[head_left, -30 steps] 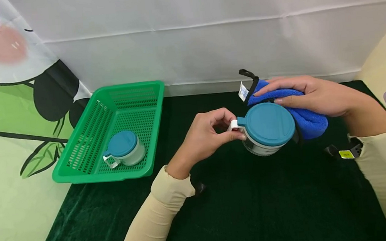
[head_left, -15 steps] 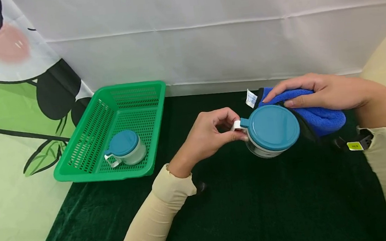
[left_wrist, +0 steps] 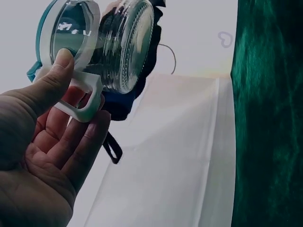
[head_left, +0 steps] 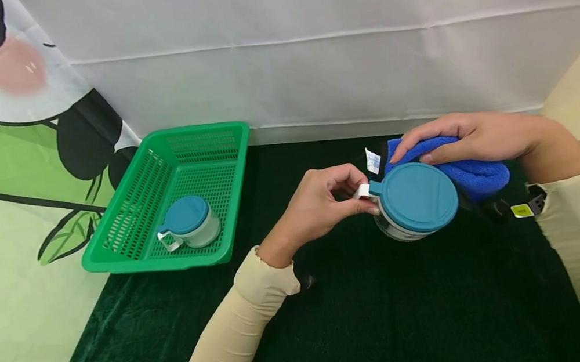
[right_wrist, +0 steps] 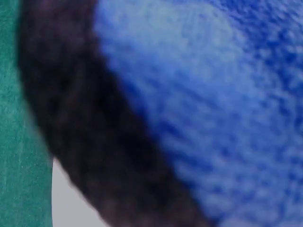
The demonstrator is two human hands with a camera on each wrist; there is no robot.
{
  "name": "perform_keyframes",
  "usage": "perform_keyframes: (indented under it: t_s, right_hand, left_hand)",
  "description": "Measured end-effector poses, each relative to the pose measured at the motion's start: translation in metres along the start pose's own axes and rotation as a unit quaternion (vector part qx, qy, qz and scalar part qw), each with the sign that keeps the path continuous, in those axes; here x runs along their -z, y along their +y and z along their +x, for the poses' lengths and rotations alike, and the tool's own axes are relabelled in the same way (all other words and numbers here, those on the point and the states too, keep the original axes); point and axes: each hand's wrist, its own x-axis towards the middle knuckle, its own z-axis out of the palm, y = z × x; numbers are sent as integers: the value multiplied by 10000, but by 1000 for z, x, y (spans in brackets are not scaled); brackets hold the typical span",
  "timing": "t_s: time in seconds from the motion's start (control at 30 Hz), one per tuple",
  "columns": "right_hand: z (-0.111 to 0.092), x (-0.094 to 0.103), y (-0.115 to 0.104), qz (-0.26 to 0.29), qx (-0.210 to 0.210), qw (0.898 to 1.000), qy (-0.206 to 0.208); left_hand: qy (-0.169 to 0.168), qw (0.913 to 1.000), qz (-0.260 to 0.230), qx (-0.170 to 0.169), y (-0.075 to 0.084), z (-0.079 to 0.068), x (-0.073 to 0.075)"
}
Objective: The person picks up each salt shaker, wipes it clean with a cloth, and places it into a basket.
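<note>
My left hand (head_left: 326, 201) pinches the white handle (left_wrist: 87, 106) of a clear glass jar (left_wrist: 125, 52) with a blue flip lid (head_left: 418, 196). The jar is held above the table, its lid closed. Behind it, my right hand (head_left: 485, 134) grips a folded blue towel (head_left: 478, 177) with black edging and a white tag (head_left: 373, 161). The towel lies against the jar's far side; the lid hides where they meet in the head view. Only the towel's blue pile (right_wrist: 213, 118) and dark border (right_wrist: 90, 109) fill most of the right wrist view.
A green plastic basket (head_left: 238, 192) stands on the left of the dark green cloth (head_left: 386, 311). A second, similar jar (head_left: 203, 231) with a blue lid and white handle sits inside it. A white curtain (head_left: 285, 76) hangs along the back.
The left hand and its jar have shifted slightly right and nearer. The right hand took the towel to the right, then slightly back left, around the jar's far side.
</note>
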Motion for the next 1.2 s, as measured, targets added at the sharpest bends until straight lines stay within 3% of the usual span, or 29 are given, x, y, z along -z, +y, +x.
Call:
perform_keyframes:
  t_s: [0.27,0.5,0.63,0.73,0.83,1.0,1.07,1.2]
  right_hand:
    - [10,-10,9,355,-451,9981,-228]
    - [-1,0,-15,-424,174,9989,104]
    - [-4,2,-23,-737,300,9963,333]
    - [-4,-1,-12,-428,312,9979,368]
    - [-2,-7,6,260,318,9982,440]
    - [0,-30,26,904,-72,9839,1538]
    - [0,-42,27,1054,-186,9716,2110]
    - [2,-66,23,1489,19,9403,3059]
  left_hand:
    - [4,10000,-5,-2,1,1,-4]
    - [-27,10000,-36,72,-2,2,-4]
    - [-8,10000,13,92,-2,2,-4]
    - [101,9999,52,98,0,1,-3]
    - [299,9994,33,144,1,1,-1]
    - [774,9965,55,316,-2,0,4]
    - [941,9949,72,361,-3,0,6]
    - [1170,9925,-25,351,-3,0,10]
